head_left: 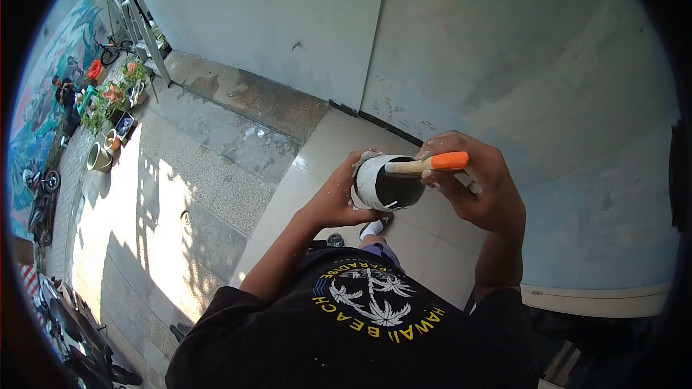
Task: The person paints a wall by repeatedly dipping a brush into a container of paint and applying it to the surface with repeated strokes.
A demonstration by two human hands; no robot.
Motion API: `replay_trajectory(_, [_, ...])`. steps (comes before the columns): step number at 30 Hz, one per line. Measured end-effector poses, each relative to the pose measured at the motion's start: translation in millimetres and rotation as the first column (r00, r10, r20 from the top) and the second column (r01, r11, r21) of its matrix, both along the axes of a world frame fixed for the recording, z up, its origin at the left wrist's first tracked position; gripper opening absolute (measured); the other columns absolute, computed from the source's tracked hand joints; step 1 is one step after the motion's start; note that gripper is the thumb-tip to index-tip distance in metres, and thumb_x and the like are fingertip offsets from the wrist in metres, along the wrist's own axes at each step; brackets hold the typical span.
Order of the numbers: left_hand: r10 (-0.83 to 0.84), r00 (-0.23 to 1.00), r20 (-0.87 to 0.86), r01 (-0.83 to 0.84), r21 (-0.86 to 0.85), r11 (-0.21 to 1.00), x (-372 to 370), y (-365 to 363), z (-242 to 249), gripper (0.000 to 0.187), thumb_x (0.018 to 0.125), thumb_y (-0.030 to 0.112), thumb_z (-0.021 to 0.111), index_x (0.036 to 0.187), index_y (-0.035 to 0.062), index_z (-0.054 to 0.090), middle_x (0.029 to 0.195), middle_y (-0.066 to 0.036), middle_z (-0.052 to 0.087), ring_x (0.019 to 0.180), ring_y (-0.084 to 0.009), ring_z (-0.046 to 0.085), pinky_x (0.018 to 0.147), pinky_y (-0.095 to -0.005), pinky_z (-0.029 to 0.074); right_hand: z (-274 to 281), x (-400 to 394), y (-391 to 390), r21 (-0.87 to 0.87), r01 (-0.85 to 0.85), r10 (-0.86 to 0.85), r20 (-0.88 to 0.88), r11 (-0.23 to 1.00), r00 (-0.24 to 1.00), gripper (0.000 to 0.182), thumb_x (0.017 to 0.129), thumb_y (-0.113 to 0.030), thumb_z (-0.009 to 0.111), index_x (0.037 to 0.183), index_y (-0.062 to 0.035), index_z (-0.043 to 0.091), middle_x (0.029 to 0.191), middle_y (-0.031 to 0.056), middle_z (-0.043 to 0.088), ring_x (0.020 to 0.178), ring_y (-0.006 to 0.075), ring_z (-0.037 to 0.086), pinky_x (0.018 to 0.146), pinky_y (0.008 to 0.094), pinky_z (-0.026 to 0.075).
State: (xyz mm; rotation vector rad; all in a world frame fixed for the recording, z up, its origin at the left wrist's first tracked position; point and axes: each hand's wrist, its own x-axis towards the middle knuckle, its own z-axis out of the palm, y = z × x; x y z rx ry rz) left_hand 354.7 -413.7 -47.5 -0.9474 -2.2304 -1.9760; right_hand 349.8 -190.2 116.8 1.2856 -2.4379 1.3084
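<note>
My left hand point(339, 198) is wrapped around the side of a round cup-like container point(369, 181), tilted so that its dark inside shows. White paste is smeared on the container's pale wall and on my fingers. My right hand point(472, 184) pinches an orange-handled tool point(448, 161) above the opening. The tool's pale, smeared shaft lies across the rim and points left; whether it ends in a blade or bristles cannot be made out. White flecks also mark my right fingers.
A pale, patchy wall point(548, 122) rises close on the right, beside a grey panel point(274, 21). A ladder point(148, 36) leans at the far left. Potted plants point(115, 97), motorcycles point(45, 205) and a person point(66, 101) are farther left. Tiles point(281, 216) lie underfoot.
</note>
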Motion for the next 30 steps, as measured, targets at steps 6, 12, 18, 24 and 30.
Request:
replay_trajectory(6, [0.067,0.996,-0.057,-0.06,0.114,0.992,-5,-4,0,0.096,0.061,0.023,0.086,0.14,0.0058,0.033,0.133,-0.015,0.049,0.127,-0.0284,0.049,0.107,-0.0395,0.038,10,-6,-18,0.038,-0.054,0.057,-0.074,0.998,0.996,0.017,0.084,-0.002,0.069,0.098,-0.0001,0.06,0.092,0.0132,0.066,0.085,0.0275,0.066,0.075,0.0351,0.053])
replay_trajectory(12, [0.07,0.996,-0.047,-0.066,0.084,0.994,-6,-11,5,0.097,0.061,0.023,0.087,0.14,0.006,0.032,0.135,-0.016,0.046,0.129,-0.0289,0.047,0.108,-0.0398,0.038,13,-11,-29,0.114,-0.099,0.107,-0.065,0.988,0.992,0.019,0.089,-0.01,0.067,0.104,-0.0014,0.059,0.094,0.0124,0.065,0.082,0.0286,0.066,0.071,0.0362,0.053])
replay_trajectory(18, [0.052,0.995,-0.081,-0.045,0.09,0.995,-12,-12,-1,0.106,0.06,0.019,0.09,0.143,0.0101,0.025,0.139,-0.014,0.043,0.131,-0.028,0.043,0.108,-0.0414,0.037,13,-12,-35,0.062,-0.108,0.109,-0.017,0.992,0.994,0.015,0.085,-0.004,0.069,0.098,-0.001,0.061,0.09,0.013,0.066,0.083,0.0261,0.066,0.073,0.0352,0.052])
replay_trajectory(24, [0.079,0.99,-0.115,-0.067,0.098,0.993,-19,-11,1,0.103,0.06,0.018,0.091,0.14,0.0105,0.027,0.137,-0.014,0.043,0.13,-0.0271,0.044,0.107,-0.0406,0.038,14,-20,-22,-0.004,-0.101,0.1,-0.121,0.995,0.988,0.02,0.087,-0.008,0.068,0.103,-0.0007,0.06,0.09,0.0122,0.065,0.078,0.0265,0.066,0.068,0.0338,0.052])
replay_trajectory(30, [0.08,0.992,-0.097,-0.061,0.182,0.981,-21,-10,1,0.101,0.06,0.018,0.091,0.139,0.0109,0.029,0.137,-0.014,0.043,0.13,-0.0269,0.044,0.107,-0.0407,0.038,4,-22,-29,0.04,-0.081,0.084,-0.075,0.996,0.994,0.018,0.085,-0.006,0.07,0.1,-0.0011,0.062,0.092,0.0127,0.066,0.077,0.0238,0.067,0.065,0.0321,0.052])
